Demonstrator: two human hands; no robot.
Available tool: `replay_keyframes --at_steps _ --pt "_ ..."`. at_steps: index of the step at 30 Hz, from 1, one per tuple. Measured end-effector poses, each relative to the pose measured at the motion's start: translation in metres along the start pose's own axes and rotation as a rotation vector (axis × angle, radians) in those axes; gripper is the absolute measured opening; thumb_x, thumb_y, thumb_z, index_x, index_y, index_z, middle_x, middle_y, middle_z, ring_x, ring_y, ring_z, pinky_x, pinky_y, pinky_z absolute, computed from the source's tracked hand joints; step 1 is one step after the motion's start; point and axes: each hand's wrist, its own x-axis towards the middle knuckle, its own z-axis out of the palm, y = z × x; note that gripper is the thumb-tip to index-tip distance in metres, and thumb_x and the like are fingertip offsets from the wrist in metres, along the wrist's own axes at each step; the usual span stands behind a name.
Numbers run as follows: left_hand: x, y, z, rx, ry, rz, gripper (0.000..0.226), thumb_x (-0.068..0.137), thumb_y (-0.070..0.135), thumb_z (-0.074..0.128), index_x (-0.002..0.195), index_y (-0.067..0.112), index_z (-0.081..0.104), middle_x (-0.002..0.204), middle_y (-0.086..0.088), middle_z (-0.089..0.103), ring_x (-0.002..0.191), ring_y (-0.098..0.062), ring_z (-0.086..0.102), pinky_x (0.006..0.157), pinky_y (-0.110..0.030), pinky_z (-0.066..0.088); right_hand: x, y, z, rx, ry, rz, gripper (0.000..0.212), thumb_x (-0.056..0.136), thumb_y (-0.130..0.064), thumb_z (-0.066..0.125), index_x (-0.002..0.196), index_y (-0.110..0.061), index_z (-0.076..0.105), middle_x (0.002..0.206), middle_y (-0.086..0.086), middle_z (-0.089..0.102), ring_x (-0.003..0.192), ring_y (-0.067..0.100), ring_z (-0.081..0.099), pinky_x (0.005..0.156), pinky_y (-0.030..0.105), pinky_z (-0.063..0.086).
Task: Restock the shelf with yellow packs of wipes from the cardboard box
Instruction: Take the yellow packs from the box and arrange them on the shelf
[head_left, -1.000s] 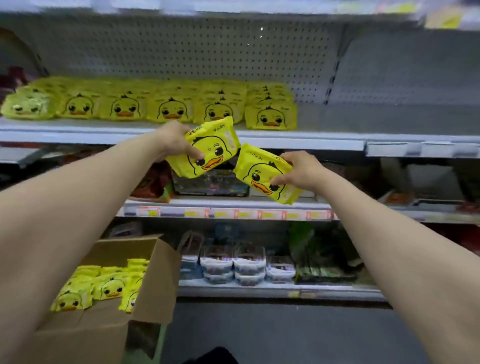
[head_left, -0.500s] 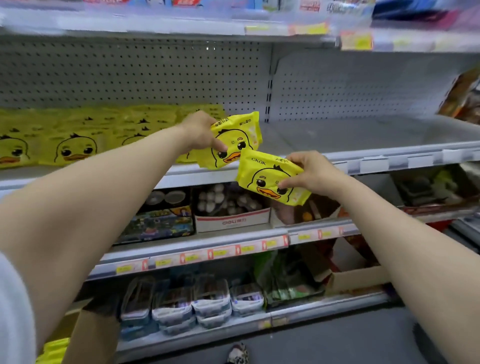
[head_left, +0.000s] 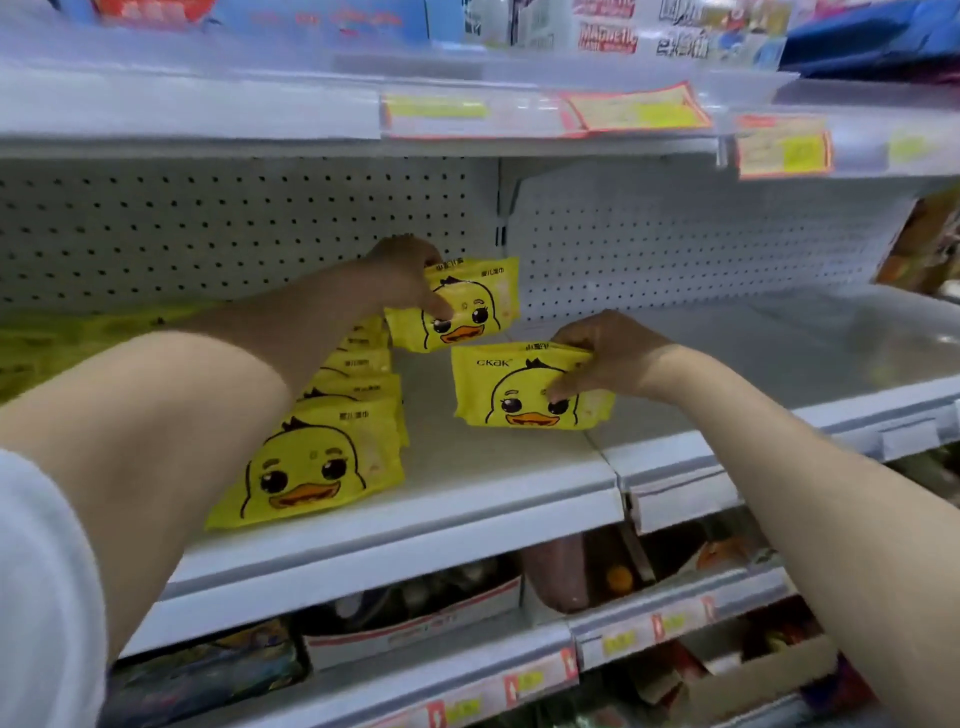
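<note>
Two yellow packs of wipes, one in each hand, going in beside the stocked row.

The left hand (head_left: 410, 275) pinches the rear pack (head_left: 483, 296) by its top, thumb across the duck face, close to the pegboard back (head_left: 260, 223). The right hand (head_left: 608, 353) grips the front pack (head_left: 509, 395) along its top edge, upright, nearer the shelf's (head_left: 467, 493) front lip. Both face outward, likely to start a fresh row matching the stocked row (head_left: 332, 457) just left. Whether either has touched down, I can't quite tell. No cardboard box in sight.
</note>
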Motion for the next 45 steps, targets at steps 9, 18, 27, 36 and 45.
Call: replay_keyframes --at_steps 9,18,27,36,45 --pt "0.067 -0.039 0.048 0.092 -0.088 -0.011 0.077 0.066 0.037 0.088 0.131 0.014 0.054 0.134 -0.009 0.055 0.118 -0.029 0.053 0.093 -0.035 0.047 0.056 0.032 0.0 0.068 -0.034 0.0 0.024 0.068 -0.025 0.088 0.088 -0.026 0.075 0.083 -0.01 0.075 0.077 0.006 0.07 0.065 0.021 0.052" --pt "0.095 -0.069 0.062 0.125 -0.036 0.024 0.075 0.066 0.03 0.089 0.128 0.014 0.051 0.126 -0.01 0.056 0.107 -0.025 0.053 0.083 -0.034 0.046 0.093 0.039 -0.003 0.061 -0.058 -0.022 0.036 0.068 -0.021 0.089 0.1 -0.022 0.073 0.095 -0.005 0.074 0.084 0.01 0.07 0.077 0.028 0.058" --pt "0.095 -0.071 0.065 0.335 0.057 0.146 0.068 0.066 0.027 0.087 0.121 0.014 0.049 0.118 -0.007 0.053 0.102 -0.023 0.049 0.076 -0.034 0.044 0.117 0.042 0.006 0.095 -0.022 -0.018 0.041 0.066 -0.023 0.091 0.1 -0.023 0.067 0.099 -0.005 0.073 0.089 0.014 0.07 0.083 0.041 0.059" --pt "0.097 -0.068 0.064 0.512 0.161 0.201 0.065 0.068 0.022 0.085 0.121 0.013 0.049 0.117 -0.008 0.049 0.108 -0.026 0.048 0.077 -0.036 0.049 0.132 0.039 0.01 0.013 -0.012 -0.057 0.045 0.066 -0.028 0.09 0.106 -0.03 0.069 0.099 -0.016 0.07 0.088 -0.002 0.065 0.074 0.022 0.053" --pt "0.079 -0.069 0.045 -0.027 0.148 0.244 0.032 0.089 0.045 0.065 0.104 0.017 0.063 0.096 -0.003 0.068 0.089 -0.02 0.061 0.079 -0.039 0.053 0.16 0.029 0.029 -0.09 0.104 -0.142 0.069 0.064 -0.035 0.091 0.124 -0.034 0.057 0.104 -0.007 0.059 0.092 0.011 0.057 0.071 0.024 0.044"
